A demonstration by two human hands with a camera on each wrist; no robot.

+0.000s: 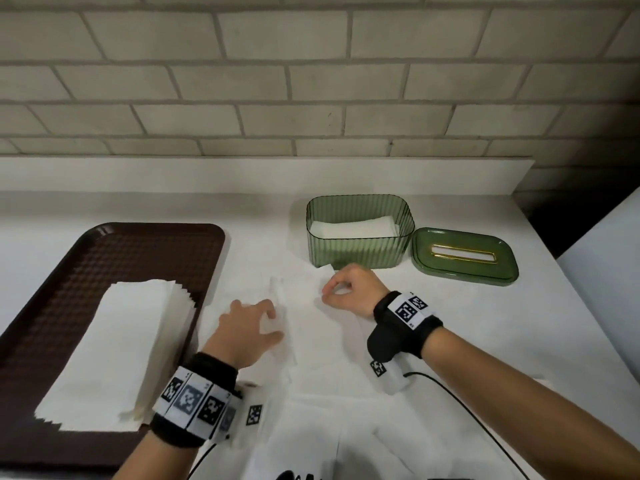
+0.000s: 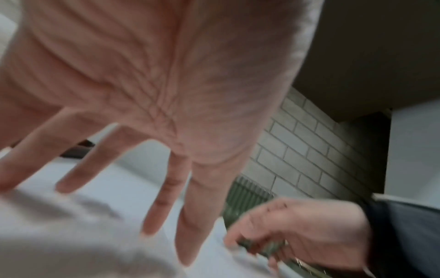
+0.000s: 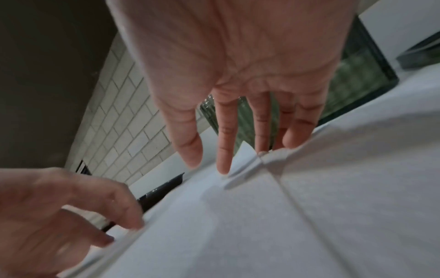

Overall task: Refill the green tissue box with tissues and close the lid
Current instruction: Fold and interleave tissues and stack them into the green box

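both hands work a loose tissue [image 1: 304, 317] on the counter, left hand [image 1: 247, 329] flat-fingered, right hand [image 1: 349, 289] pinching its far edge, brown tray [image 1: 104, 244] of stacked tissues [image 1: 114, 348] left, open green tissue box [image 1: 360, 233] and lid [image 1: 464, 256] far right.

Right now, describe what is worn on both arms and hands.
The forearms and hands are bare, with no sleeves or gloves. The left wrist carries a black band ringed with white panels printed with black square markers. The right wrist has a similar black band with marker tags, and a thin black cable trails from it.
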